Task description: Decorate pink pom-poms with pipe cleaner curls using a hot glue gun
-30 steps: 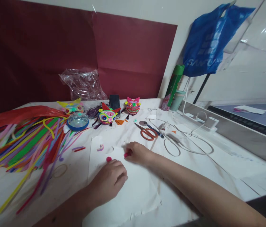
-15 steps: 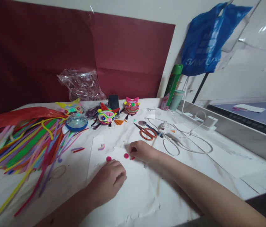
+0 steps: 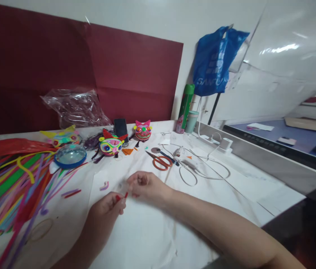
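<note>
My left hand (image 3: 109, 205) is closed, thumb and forefinger pinching a short red strip (image 3: 126, 195) whose end sticks up from the fingertips. A second bit of red (image 3: 117, 198) shows at the same fingers; whether it is held or lies behind them I cannot tell. My right hand (image 3: 146, 186) is just to the right, its fingers curled together close to the strip. What sits between those fingertips is too small to make out. Both hands are over a white paper sheet (image 3: 135, 231). A curved pink and purple scrap (image 3: 104, 186) lies on it beyond my left hand.
Coloured strips (image 3: 9, 186) spread at the left beside a clear dome with a blue rim (image 3: 70, 156). Decorated lion-like heads (image 3: 111, 145) and a phone (image 3: 121, 130) stand at the back. Orange-handled scissors (image 3: 162, 162) and a white cable (image 3: 216, 175) lie to the right.
My hands have come together; the left turned and now pinches the red strip. Two red discs on the paper before are no longer seen there as such. The view has swung right.
</note>
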`<action>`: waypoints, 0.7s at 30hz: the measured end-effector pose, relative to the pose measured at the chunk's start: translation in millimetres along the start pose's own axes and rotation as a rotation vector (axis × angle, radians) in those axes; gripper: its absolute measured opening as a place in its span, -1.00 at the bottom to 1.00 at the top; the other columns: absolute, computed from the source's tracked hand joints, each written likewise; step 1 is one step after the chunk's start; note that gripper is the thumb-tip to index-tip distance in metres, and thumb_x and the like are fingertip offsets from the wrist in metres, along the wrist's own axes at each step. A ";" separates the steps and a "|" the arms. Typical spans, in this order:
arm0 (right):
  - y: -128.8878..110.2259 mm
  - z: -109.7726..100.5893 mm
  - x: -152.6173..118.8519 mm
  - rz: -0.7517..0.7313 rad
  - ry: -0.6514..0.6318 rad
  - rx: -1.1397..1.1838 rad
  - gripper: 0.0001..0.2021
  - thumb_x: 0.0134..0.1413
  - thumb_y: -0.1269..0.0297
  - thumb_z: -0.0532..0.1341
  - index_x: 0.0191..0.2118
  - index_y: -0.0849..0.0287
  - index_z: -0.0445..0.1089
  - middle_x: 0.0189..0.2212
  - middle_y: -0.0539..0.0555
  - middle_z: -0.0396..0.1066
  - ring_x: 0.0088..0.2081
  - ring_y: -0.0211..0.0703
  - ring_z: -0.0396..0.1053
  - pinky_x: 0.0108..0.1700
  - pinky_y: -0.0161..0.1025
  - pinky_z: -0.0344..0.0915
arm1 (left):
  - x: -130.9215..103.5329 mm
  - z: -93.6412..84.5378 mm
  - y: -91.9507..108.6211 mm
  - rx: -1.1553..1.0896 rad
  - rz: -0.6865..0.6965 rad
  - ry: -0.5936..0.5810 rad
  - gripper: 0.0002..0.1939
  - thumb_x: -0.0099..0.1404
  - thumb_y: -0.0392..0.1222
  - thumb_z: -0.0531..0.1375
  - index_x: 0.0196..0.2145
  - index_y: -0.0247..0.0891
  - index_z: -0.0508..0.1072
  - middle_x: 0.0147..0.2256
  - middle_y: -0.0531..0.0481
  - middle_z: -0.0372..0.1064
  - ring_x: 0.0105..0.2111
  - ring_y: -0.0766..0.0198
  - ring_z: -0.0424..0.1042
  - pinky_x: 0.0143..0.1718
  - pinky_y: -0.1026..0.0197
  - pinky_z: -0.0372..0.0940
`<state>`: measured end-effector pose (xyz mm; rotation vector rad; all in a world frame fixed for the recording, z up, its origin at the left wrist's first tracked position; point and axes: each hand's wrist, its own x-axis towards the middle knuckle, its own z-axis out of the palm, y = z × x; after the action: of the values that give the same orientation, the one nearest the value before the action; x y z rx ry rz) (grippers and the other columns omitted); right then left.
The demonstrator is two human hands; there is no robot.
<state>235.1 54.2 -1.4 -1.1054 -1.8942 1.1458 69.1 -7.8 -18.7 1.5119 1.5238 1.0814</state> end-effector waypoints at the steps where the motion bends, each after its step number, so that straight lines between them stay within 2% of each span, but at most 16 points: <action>1: -0.3 -12.8 4.8 -0.003 0.089 -0.244 -0.85 0.13 0.24 0.15 -0.24 0.18 0.36 -0.42 -0.02 0.48 -0.44 -0.32 0.42 -0.37 -0.37 0.30 | 0.7 -0.9 0.4 -0.005 -0.001 -0.004 -0.70 0.07 0.07 0.14 -0.59 -0.20 0.29 -0.61 0.13 0.22 -0.53 0.28 0.24 -0.46 0.29 0.15; 4: 6.8 -56.1 20.1 0.055 0.261 -0.502 -0.81 0.20 0.37 0.04 -0.17 0.21 0.37 -0.20 0.16 0.49 -0.19 -0.15 0.43 -0.16 -0.25 0.28 | 0.5 -1.6 2.0 -0.004 0.002 -0.015 -0.71 0.08 0.07 0.13 -0.58 -0.20 0.32 -0.61 0.12 0.22 -0.51 0.27 0.25 -0.44 0.27 0.14; 6: 18.4 -77.8 27.7 0.122 0.315 -0.624 -0.84 0.11 0.40 0.12 -0.20 0.25 0.40 -0.18 0.27 0.47 -0.10 0.02 0.40 -0.11 -0.15 0.25 | -1.2 0.2 1.7 -0.008 -0.001 0.008 -0.70 0.11 0.07 0.12 -0.57 -0.21 0.33 -0.60 0.13 0.22 -0.51 0.27 0.24 -0.43 0.27 0.13; 8: 32.0 -88.7 32.0 0.180 0.327 -0.711 -0.88 0.07 0.37 0.18 -0.28 0.27 0.42 -0.20 0.34 0.47 -0.07 0.12 0.38 -0.09 -0.11 0.24 | -2.6 3.1 -0.8 -0.032 -0.004 0.037 -0.70 0.12 0.07 0.12 -0.57 -0.21 0.34 -0.60 0.13 0.21 -0.50 0.28 0.24 -0.42 0.27 0.11; 11: 48.3 -90.8 34.6 0.228 0.339 -0.764 -0.89 0.07 0.36 0.20 -0.30 0.28 0.42 -0.20 0.35 0.46 -0.06 0.13 0.36 -0.08 -0.10 0.22 | -1.7 6.1 -5.3 -0.066 -0.014 0.036 -0.72 0.10 0.04 0.16 -0.57 -0.21 0.35 -0.60 0.15 0.19 -0.51 0.30 0.21 -0.43 0.27 0.08; 14: 54.7 -90.3 36.0 0.245 0.346 -0.725 -0.84 0.03 0.41 0.22 -0.21 0.28 0.41 -0.25 0.29 0.46 -0.13 0.07 0.39 -0.12 -0.14 0.24 | 1.5 4.3 -4.6 -0.104 -0.027 0.029 -0.72 0.07 0.03 0.17 -0.59 -0.22 0.35 -0.62 0.14 0.21 -0.51 0.29 0.22 -0.41 0.26 0.08; 17: 52.3 -90.8 35.3 0.227 0.324 -0.598 -0.70 0.04 0.38 0.21 -0.07 0.29 0.35 -0.32 0.19 0.44 -0.28 -0.05 0.40 -0.25 -0.21 0.27 | 3.0 -0.9 0.9 -0.181 -0.054 0.015 -0.72 0.02 0.04 0.17 -0.61 -0.24 0.34 -0.62 0.10 0.25 -0.50 0.26 0.24 -0.38 0.23 0.11; 21: 35.7 -81.0 26.4 0.138 0.205 -0.365 -0.56 0.11 0.25 0.15 0.11 0.26 0.20 -0.45 -0.01 0.33 -0.51 -0.26 0.28 -0.45 -0.33 0.23 | 2.0 -6.9 5.4 -0.375 -0.070 0.019 -0.76 0.02 -0.01 0.17 -0.59 -0.25 0.34 -0.58 0.07 0.28 -0.48 0.27 0.22 -0.32 0.20 0.14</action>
<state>303.7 116.1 1.5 -1.5101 -1.9321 0.7362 64.7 -6.6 -10.9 1.1855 1.2873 1.2611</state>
